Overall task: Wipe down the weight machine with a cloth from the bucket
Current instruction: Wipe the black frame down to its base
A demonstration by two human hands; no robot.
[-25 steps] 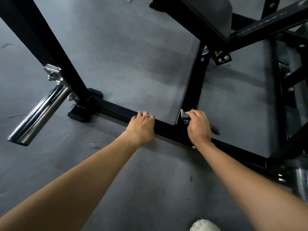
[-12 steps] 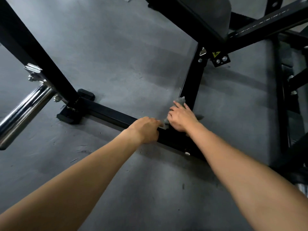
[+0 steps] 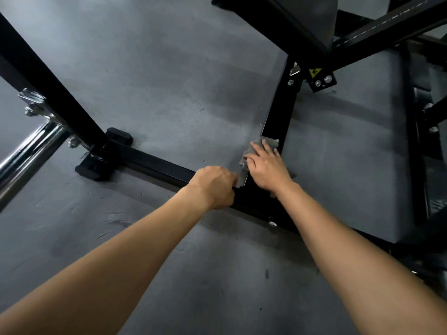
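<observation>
While the right hand (image 3: pixel 266 169) pressed a grey cloth (image 3: pixel 244 161) onto the black post (image 3: pixel 281 114), the left hand (image 3: pixel 214 187) gripped the floor bar (image 3: pixel 154 163).
Right fingers (image 3: pixel 271 151) straight, flat over cloth; left curled round bar.

The only view comes from a wide-angle camera on the person's head, tilted steeply down and forward along both bare forearms to the grey floor (image 3: pixel 150 76). It is close: the forearms fill the lower half, and the left hand (image 3: pixel 212 187) and right hand (image 3: pixel 266 165) sit mid-frame at the base bar (image 3: pixel 154 164) of the weight machine (image 3: pixel 280 117). The machine's posts splay toward the corners, and a chrome bar (image 3: pixel 29 155) is cut off by the left edge.
</observation>
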